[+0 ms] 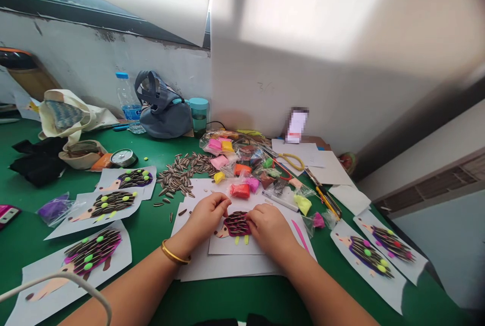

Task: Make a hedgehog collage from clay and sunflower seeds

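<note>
A hedgehog figure (pixel 238 223) of purple clay, with striped sunflower seeds set in its back, lies on a small white sheet (pixel 227 248) in front of me. It has a light peach snout and two yellow legs. My left hand (pixel 208 214) is at its upper left, thumb and fingers pinched together; whatever is between them is hidden. Against the hedgehog's right edge, the curled fingers of my right hand (pixel 271 227) are pressed together, and I cannot make out what they hold. Behind my left hand spreads a pile of sunflower seeds (pixel 178 177).
Bagged coloured clay (pixel 240 191) lies beyond my hands, with yellow-handled scissors (pixel 293 160) to its right. Finished hedgehog cards flank me, including one at left (pixel 93 252) and one at right (pixel 369 255). A white cable (pixel 71 276) crosses the lower left. A blue-grey bag (pixel 164 116) stands by the wall.
</note>
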`<state>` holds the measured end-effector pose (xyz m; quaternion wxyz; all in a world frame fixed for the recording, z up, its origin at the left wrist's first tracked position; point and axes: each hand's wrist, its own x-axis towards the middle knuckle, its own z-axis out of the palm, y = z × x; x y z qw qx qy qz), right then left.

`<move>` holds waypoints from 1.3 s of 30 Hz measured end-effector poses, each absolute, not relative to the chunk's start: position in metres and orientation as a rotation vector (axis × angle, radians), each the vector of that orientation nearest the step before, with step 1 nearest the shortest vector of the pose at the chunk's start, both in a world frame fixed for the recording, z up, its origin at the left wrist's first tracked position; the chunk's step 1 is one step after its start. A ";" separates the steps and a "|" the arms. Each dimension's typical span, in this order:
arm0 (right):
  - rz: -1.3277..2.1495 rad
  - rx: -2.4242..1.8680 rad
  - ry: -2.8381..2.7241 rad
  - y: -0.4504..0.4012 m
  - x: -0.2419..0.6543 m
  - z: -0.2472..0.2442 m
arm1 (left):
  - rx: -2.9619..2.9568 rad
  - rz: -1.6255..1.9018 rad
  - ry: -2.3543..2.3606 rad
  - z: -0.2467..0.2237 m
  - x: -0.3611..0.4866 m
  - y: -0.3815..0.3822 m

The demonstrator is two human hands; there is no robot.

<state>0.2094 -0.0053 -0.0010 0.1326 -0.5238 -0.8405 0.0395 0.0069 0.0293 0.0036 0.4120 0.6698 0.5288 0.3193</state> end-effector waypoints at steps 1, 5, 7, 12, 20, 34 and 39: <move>0.127 -1.521 -2.427 -0.006 0.210 -0.001 | 1.674 0.809 1.322 0.006 0.007 0.029; 0.235 -1.489 -2.317 -0.008 0.216 0.004 | 1.567 0.841 1.248 0.014 0.007 0.025; 0.261 -1.451 -2.228 -0.009 0.218 0.008 | 1.508 0.845 1.177 0.016 0.008 0.023; 0.346 -1.267 -2.071 -0.013 0.212 0.017 | 1.381 0.819 1.000 0.017 0.014 0.012; 0.435 -1.055 -1.986 -0.020 0.201 0.016 | 1.363 0.805 0.924 0.018 0.021 0.004; 0.538 -0.970 -1.944 -0.021 0.201 0.019 | 1.471 0.727 0.843 0.024 0.017 0.002; 0.469 -1.030 -1.993 -0.013 0.213 0.017 | 1.499 0.759 0.931 0.024 0.018 0.002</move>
